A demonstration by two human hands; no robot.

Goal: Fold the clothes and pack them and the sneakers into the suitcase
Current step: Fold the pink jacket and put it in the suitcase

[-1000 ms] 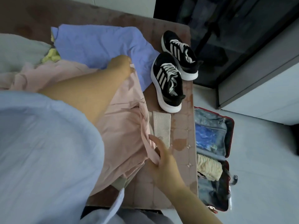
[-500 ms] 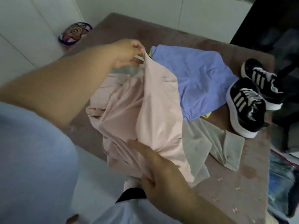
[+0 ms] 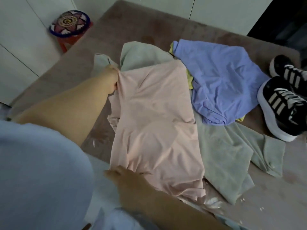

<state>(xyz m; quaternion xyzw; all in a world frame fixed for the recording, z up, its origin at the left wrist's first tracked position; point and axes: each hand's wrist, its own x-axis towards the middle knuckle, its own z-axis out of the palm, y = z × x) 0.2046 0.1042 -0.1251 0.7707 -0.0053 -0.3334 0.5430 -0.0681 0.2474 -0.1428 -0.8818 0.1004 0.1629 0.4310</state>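
A pink garment (image 3: 154, 123) lies spread lengthwise on the brown table (image 3: 149, 29). My left hand (image 3: 111, 78) grips its far left corner. My right hand (image 3: 127, 181) holds its near edge at the table's front. Under it lies a grey-green garment (image 3: 222, 151). A blue garment (image 3: 221, 83) is bunched to the right, with a bit of yellow cloth (image 3: 190, 79) under it. Two black sneakers (image 3: 282, 100) with white soles stand at the right edge. The suitcase is out of view.
A red stool with a patterned round cushion (image 3: 70, 24) stands by the white wall at the far left. White flecks (image 3: 214, 200) dot the table near its front edge. A dark cabinet (image 3: 280, 19) fills the upper right corner.
The view has swung left, away from the suitcase. Both hands have lowered the pink garment from a raised bunch to lie flat on the table, the left hand moving out to its far corner.
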